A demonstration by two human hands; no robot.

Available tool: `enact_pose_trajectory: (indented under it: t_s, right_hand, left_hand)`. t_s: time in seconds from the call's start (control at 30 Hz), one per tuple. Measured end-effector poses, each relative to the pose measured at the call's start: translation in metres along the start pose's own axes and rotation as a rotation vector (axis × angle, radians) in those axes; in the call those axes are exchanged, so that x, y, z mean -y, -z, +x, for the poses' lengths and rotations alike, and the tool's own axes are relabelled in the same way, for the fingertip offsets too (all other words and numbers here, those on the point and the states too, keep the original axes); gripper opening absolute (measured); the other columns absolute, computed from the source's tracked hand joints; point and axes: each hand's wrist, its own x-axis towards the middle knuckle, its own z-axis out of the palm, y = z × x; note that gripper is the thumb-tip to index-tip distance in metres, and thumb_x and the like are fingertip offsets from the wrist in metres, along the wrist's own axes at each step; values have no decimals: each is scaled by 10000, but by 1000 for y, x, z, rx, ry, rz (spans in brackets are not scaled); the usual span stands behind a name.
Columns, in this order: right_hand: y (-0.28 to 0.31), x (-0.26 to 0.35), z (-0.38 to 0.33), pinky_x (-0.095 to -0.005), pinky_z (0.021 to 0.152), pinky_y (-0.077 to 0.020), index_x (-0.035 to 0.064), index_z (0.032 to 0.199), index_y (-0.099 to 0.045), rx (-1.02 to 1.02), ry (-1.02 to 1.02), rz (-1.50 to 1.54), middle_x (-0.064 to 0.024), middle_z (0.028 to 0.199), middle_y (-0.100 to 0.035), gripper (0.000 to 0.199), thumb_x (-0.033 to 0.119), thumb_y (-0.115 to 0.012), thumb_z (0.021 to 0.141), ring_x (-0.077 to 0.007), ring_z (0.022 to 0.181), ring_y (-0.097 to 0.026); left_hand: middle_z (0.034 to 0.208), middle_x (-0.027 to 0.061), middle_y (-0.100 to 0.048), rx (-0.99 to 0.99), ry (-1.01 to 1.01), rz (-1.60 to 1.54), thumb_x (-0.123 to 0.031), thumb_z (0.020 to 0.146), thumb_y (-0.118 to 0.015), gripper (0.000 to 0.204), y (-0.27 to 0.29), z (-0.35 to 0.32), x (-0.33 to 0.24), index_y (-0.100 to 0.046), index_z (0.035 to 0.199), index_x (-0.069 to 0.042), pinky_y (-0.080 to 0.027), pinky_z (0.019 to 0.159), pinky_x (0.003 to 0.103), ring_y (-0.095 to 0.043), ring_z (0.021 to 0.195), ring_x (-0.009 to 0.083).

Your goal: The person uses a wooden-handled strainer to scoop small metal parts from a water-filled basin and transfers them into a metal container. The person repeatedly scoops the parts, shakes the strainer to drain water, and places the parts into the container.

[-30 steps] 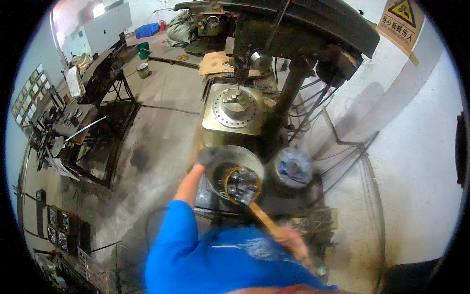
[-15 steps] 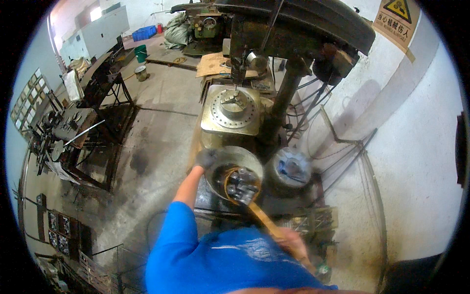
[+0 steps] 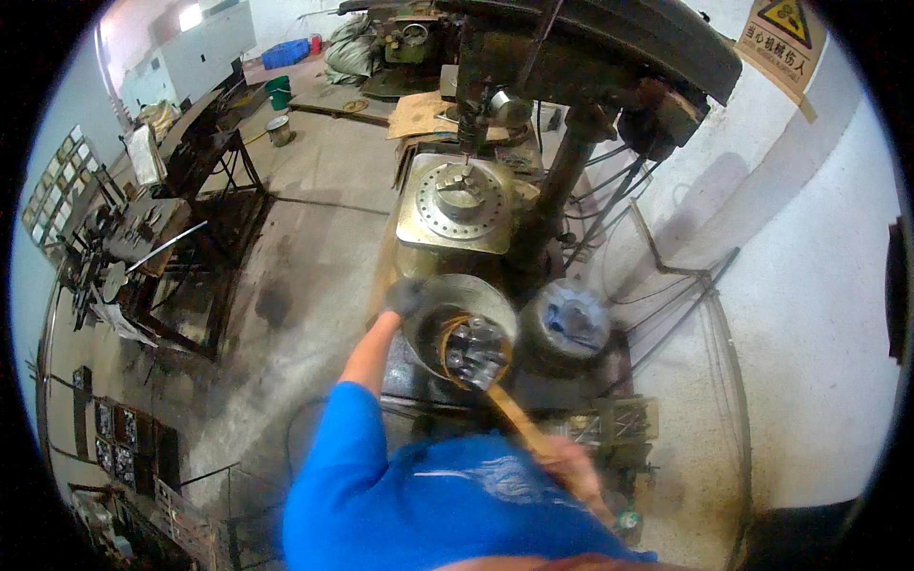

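Note:
My right hand (image 3: 569, 466) is closed round the wooden handle of a strainer ladle (image 3: 514, 416). Its round, orange-rimmed scoop is tilted inside a wide metal basin (image 3: 500, 303) and carries several small grey metal parts (image 3: 476, 350). In a dark glove, my left hand (image 3: 406, 298) is at the basin's left rim, its fingers closed there as far as they show. Dark liquid or shadow fills the low part of the basin; I cannot tell which. Right of the basin stands a round container (image 3: 571, 319) with blue material in its top.
Behind the basin a drill press holds a round chuck (image 3: 459, 195) on a square plate, under its dark overhead arm (image 3: 609, 48). A white wall (image 3: 781, 333) bounds the right side. At left stands a dark workbench (image 3: 143, 233); a green bucket (image 3: 278, 92) is farther back.
The view has shifted slightly, moving the surroundings in the picture. The ladle with the metal parts stays inside the basin, and both hands keep their holds.

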Motion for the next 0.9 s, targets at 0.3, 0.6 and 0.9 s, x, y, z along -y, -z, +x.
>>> enact_pose_trajectory:
  t_s: [0.3, 0.6, 0.9]
  right_hand:
    - [-1, 3, 2, -109, 363, -276, -39, 1017, -462, 102, -5, 39, 15, 640, -435, 536, 305, -629, 640, 0, 439, -352]
    - [17, -4, 6, -111, 366, -291, -49, 1006, -469, 47, -36, 98, 4, 643, -447, 547, 283, -648, 610, -13, 442, -370]
    - [10, -2, 10, -133, 371, -322, -47, 983, -487, -14, -3, -40, 6, 641, -475, 574, 335, -686, 603, -28, 432, -404]
  left_hand:
    - [948, 109, -612, -30, -10, -61, -310, 759, -543, 304, -5, 1, 4, -612, 999, -138, -453, 765, 356, -590, 864, 272]
    - [945, 110, -611, -7, -4, -64, -325, 753, -538, 303, 5, -3, -11, -622, 992, -158, -458, 761, 352, -593, 854, 271]
    - [923, 122, -612, 9, 39, -103, -352, 763, -521, 316, 0, -1, 4, -617, 990, -155, -453, 749, 376, -587, 844, 295]
